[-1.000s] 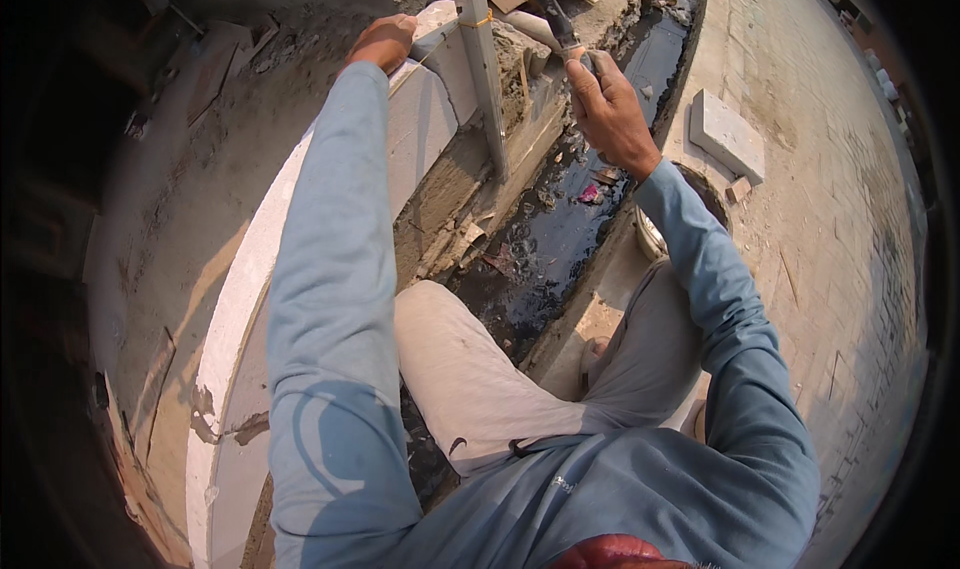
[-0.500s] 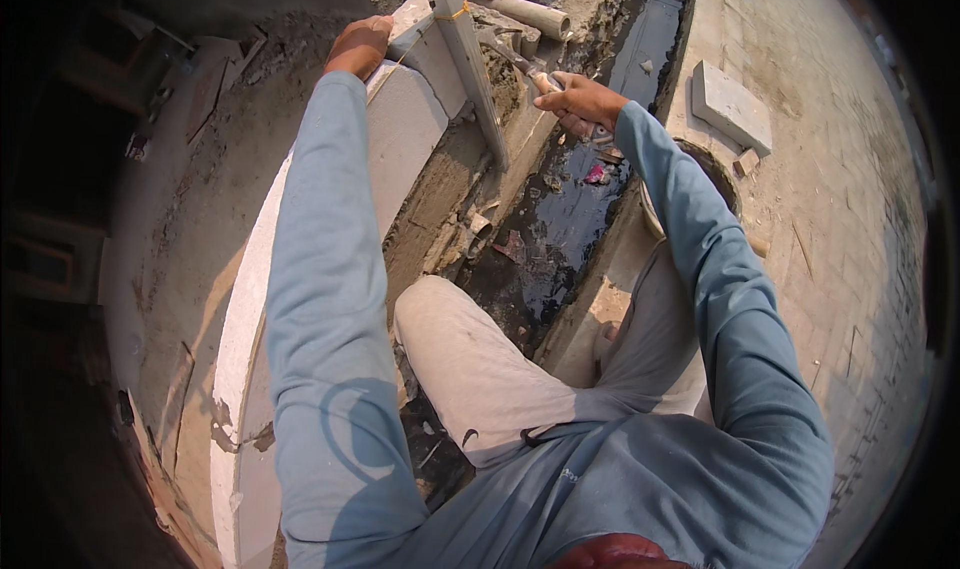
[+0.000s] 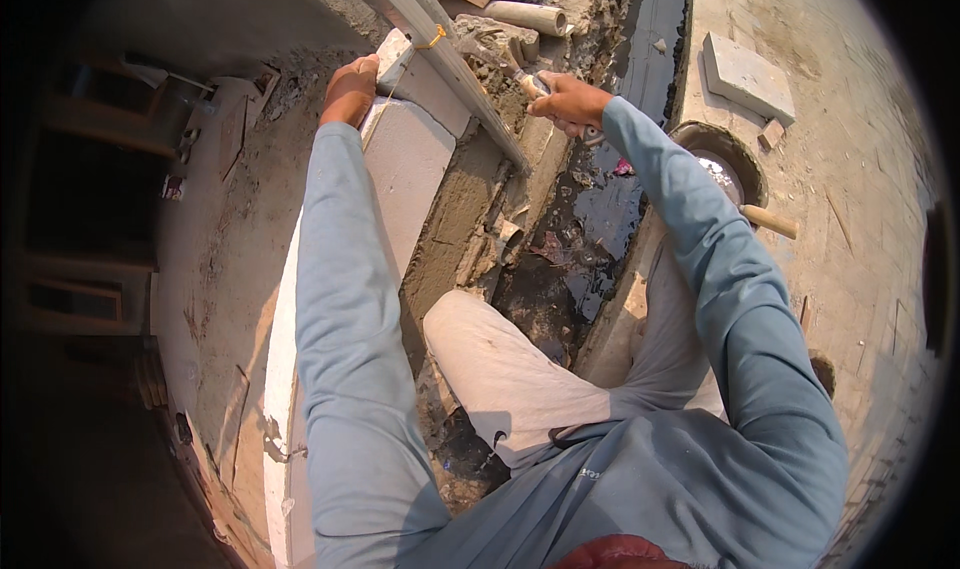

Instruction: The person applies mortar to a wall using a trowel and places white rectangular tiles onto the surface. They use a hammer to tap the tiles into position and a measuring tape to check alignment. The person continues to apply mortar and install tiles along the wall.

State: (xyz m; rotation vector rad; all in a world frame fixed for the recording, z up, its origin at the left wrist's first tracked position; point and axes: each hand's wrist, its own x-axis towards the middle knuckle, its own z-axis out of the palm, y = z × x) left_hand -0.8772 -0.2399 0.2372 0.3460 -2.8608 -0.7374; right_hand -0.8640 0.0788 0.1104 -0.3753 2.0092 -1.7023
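At the far end of a low wall of pale blocks (image 3: 412, 154), my left hand (image 3: 350, 91) grips the edge of a white block (image 3: 430, 89), its fingers bent over the top. My right hand (image 3: 575, 104) is closed around the wooden handle of a trowel (image 3: 535, 86), held out over the wall's right side. The blade is hard to make out against the rubble. Between my hands a metal post (image 3: 470, 84) leans against the wall end. A yellow string (image 3: 432, 37) is tied round it and runs toward the block by my left hand.
A drain channel with dark water (image 3: 600, 204) runs beside my knee. On the paving to the right lie a loose pale block (image 3: 750, 79), a round pan (image 3: 722, 169) and a wooden handle (image 3: 770, 221). A pipe (image 3: 525, 16) lies beyond the post.
The view has turned slightly, so the wall and post appear shifted. My left hand stays at the block. My right hand still holds the trowel, which sits slightly nearer the post in the picture.
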